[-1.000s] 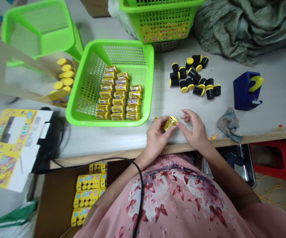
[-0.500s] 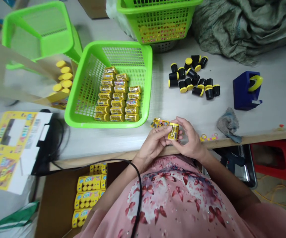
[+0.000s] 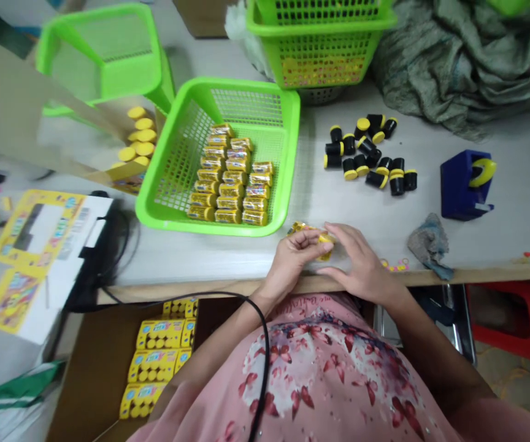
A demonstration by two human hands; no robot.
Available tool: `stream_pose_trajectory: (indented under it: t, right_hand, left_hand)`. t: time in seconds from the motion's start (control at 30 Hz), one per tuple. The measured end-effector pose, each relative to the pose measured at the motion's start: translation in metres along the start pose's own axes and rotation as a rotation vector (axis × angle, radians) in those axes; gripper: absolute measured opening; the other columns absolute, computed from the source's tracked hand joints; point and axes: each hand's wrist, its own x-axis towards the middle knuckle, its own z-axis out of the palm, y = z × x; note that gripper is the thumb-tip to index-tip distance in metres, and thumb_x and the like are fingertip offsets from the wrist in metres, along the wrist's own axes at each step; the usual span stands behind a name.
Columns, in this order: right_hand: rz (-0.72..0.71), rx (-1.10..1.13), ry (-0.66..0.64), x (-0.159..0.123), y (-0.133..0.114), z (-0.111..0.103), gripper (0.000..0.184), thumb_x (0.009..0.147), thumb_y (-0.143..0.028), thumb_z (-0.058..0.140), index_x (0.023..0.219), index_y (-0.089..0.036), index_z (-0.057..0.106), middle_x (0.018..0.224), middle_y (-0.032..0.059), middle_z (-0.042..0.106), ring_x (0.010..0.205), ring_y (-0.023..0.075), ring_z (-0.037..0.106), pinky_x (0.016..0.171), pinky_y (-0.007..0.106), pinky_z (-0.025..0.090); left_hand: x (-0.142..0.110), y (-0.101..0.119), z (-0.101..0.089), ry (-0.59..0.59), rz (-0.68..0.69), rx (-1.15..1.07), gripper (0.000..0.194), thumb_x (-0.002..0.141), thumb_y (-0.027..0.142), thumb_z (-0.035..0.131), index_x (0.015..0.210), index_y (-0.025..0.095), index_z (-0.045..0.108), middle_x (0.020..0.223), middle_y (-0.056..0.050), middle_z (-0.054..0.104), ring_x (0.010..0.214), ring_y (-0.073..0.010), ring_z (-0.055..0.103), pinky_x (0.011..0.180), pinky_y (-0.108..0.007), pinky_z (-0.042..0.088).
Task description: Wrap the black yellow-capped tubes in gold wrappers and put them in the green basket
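My left hand [image 3: 292, 261] is closed around a small canister [image 3: 327, 240] with a yellow wrap, just above the table's front edge. Its thumb lies across the canister and hides much of it. My right hand [image 3: 361, 264] is beside it, fingers and thumb apart; the index fingertip is close to the canister's top, and I cannot tell whether they touch. Behind my left fingers lies a printed yellow label piece [image 3: 298, 227], partly covered. Left of my hands, a green basket [image 3: 288, 184] holds rows of yellow-wrapped canisters [image 3: 230, 190].
Black canisters with yellow lids [image 3: 368, 147] lie loose at centre right. Further right are a blue tape dispenser [image 3: 460, 184] and a crumpled cloth [image 3: 430, 242]. Green baskets [image 3: 322, 37] stand behind. A black cable [image 3: 228, 294] crosses my left forearm. Yellow packs [image 3: 159, 334] fill a carton below.
My right fingers have come off the canister and spread. The left hand has turned the canister, its thumb now over it. The whole view has shifted slightly, so things on the table appear further right.
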Motion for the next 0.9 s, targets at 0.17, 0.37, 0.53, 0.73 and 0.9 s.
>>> stream_pose_trajectory:
  t: [0.17, 0.37, 0.53, 0.73, 0.9]
  right_hand:
    - [-0.168, -0.079, -0.280, 0.021, -0.007, -0.038, 0.054, 0.092, -0.006, 0.040, 0.141, -0.028, 0.050, 0.131, 0.0080, 0.063, 0.123, 0.0238, 0.057, 0.104, 0.049, 0.051]
    - [-0.134, -0.089, -0.212, 0.097, 0.000, -0.049, 0.026, 0.089, -0.026, 0.061, 0.115, -0.024, 0.065, 0.103, 0.0074, 0.071, 0.092, 0.0218, 0.067, 0.084, 0.038, 0.058]
    - [0.101, -0.292, -0.167, 0.220, 0.029, -0.002, 0.022, 0.081, -0.025, 0.067, 0.102, -0.017, 0.069, 0.097, 0.0103, 0.072, 0.079, 0.0223, 0.067, 0.080, 0.039, 0.055]
    - [0.258, -0.626, -0.429, 0.283, 0.039, 0.050, 0.024, 0.081, -0.017, 0.065, 0.103, -0.010, 0.072, 0.099, 0.0176, 0.074, 0.096, 0.0291, 0.068, 0.085, 0.040, 0.052]
    - [0.181, -0.634, -0.406, 0.262, 0.027, 0.035, 0.032, 0.087, -0.022, 0.058, 0.116, -0.010, 0.068, 0.123, 0.0202, 0.067, 0.118, 0.0341, 0.059, 0.100, 0.050, 0.045]
  left_hand:
    - [-0.003, 0.002, -0.006, -0.096, -0.016, -0.074, 0.052, 0.056, 0.015, 0.088, 0.105, 0.021, 0.073, 0.085, 0.000, 0.074, 0.080, -0.0127, 0.066, 0.080, -0.024, 0.049]
    - [-0.007, -0.001, -0.021, -0.202, -0.088, -0.177, 0.055, 0.060, 0.021, 0.088, 0.112, 0.022, 0.070, 0.098, -0.005, 0.076, 0.084, -0.0159, 0.070, 0.084, -0.029, 0.051]
    - [-0.009, -0.005, -0.026, -0.343, -0.171, -0.149, 0.044, 0.060, 0.029, 0.090, 0.100, 0.019, 0.075, 0.093, -0.007, 0.077, 0.082, -0.0155, 0.070, 0.084, -0.030, 0.051]
    - [-0.006, -0.011, -0.026, -0.367, -0.191, -0.059, 0.051, 0.054, 0.041, 0.091, 0.097, 0.018, 0.075, 0.092, -0.008, 0.077, 0.082, -0.0162, 0.068, 0.086, -0.032, 0.051]
    - [-0.004, -0.011, -0.028, -0.395, -0.176, -0.008, 0.054, 0.057, 0.045, 0.089, 0.100, 0.016, 0.074, 0.095, -0.010, 0.077, 0.087, -0.0187, 0.069, 0.089, -0.033, 0.051]
